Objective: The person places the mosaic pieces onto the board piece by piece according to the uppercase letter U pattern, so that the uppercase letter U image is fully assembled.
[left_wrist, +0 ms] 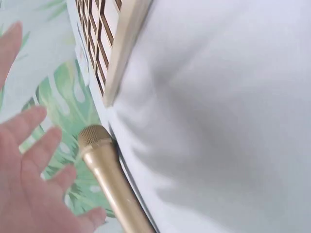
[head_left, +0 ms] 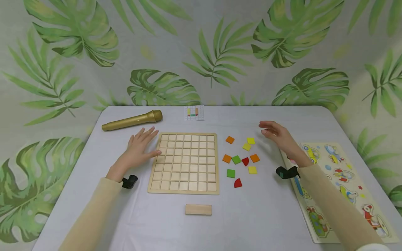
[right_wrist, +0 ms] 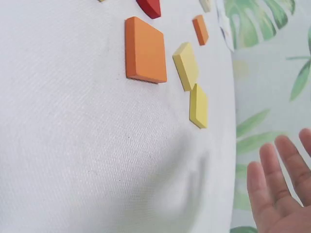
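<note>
My left hand [head_left: 138, 150] is spread at the left edge of a wooden grid board [head_left: 151, 177], holding nothing. In the left wrist view its fingers [left_wrist: 41, 150] are straight and apart, near a gold microphone [left_wrist: 114, 184]. The board's square cells hold no pieces. My right hand [head_left: 277, 136], with nothing in it, hovers right of the loose pieces, fingers loosely extended. Among those pieces are orange squares [right_wrist: 148, 51], yellow squares [head_left: 252, 170], green squares [head_left: 230, 173] and red quarter-circles [head_left: 238, 183], all lying flat on the table.
A small pattern card [head_left: 201, 116] lies at the table's back edge. In front of the board is a plain wooden block [head_left: 198, 209]. A picture puzzle board [head_left: 334, 184] lies at the right, partly under my right forearm. A leaf-print cloth [head_left: 216, 52] hangs behind.
</note>
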Tool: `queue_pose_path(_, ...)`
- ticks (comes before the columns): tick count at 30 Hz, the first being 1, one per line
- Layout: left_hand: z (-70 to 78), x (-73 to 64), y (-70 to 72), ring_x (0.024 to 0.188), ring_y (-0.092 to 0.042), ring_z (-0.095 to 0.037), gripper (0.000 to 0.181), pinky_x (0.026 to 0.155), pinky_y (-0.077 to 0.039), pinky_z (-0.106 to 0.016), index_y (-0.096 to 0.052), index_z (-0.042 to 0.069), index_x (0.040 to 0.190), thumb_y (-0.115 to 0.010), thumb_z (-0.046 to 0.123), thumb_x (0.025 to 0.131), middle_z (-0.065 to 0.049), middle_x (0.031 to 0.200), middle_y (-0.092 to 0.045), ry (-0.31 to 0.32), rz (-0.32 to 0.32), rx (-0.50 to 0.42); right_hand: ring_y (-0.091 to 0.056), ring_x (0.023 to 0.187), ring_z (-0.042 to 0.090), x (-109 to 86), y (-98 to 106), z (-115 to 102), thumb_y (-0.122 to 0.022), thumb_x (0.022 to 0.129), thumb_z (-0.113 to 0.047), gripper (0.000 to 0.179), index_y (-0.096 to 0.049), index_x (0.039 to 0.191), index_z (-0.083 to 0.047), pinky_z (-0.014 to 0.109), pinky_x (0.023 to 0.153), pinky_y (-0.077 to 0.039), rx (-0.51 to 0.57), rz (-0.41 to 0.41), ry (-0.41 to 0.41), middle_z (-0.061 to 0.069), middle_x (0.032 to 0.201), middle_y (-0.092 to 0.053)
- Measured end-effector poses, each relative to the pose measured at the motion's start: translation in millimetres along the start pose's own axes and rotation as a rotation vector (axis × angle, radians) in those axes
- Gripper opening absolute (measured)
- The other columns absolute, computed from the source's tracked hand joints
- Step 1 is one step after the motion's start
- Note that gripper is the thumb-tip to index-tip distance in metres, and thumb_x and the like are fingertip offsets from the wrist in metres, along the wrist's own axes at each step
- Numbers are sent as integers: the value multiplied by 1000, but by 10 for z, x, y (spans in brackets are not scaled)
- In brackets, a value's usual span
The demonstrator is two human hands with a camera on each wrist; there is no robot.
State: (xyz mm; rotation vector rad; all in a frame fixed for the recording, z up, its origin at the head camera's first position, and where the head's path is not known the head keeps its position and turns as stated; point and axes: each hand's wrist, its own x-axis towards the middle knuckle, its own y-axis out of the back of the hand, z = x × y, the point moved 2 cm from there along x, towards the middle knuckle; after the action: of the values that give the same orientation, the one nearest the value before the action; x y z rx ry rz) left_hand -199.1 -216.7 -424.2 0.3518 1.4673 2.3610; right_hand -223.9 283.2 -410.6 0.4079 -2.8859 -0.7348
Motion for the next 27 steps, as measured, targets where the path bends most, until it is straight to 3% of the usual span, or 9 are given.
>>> queue_pose_path(3,-89,-16,-26,141,-8,-45,81,104,-4,-70,-29,4,150,-68,39,88,-15,156,-21,-35,-60,-42,-52,118,20,14,15,53,-53,100,-17,47,-40,140,4,17,90,-44,109,-26,-17,23,136,-47)
queue_pose_path(6,-167,-37,-76,141,-7,-44,83,104,-4,-69,-31,3,149,-71,38,86,-14,156,-22,-45,-126,-94,-54,115,18,43,14,106,-53,99,-13,46,-39,138,9,16,88,-45,181,-52,-25,24,133,-49)
queue_pose_path(10,-209,-66,-128,141,-5,-43,87,104,-1,-69,-31,3,149,-74,40,83,-14,156,-22,-48,-194,-141,-54,114,18,92,1,155,-54,99,-12,46,-40,136,10,18,89,-45,199,-66,-77,23,132,-50)
queue_pose_path(15,-203,-80,-146,141,-6,-45,90,104,0,-69,-29,4,150,-74,41,82,-14,156,-21,-60,-228,-118,-55,111,25,165,-32,201,-56,98,-12,43,-45,134,8,20,88,-45,148,-68,-174,25,132,-51)
queue_pose_path(22,-200,-105,-155,141,-7,-45,91,105,0,-67,-26,6,151,-74,41,82,-13,157,-19,-51,-236,-101,-59,90,8,239,-105,277,-62,91,-5,29,-58,118,5,22,75,-45,171,-46,-181,2,106,-67)
queue_pose_path(27,-188,-116,-148,141,-7,-45,91,105,0,-67,-26,6,151,-74,40,82,-13,157,-20,-45,-236,-101,-57,90,13,287,-181,319,-62,91,0,31,-55,120,8,21,74,-45,72,-30,-263,17,114,-63)
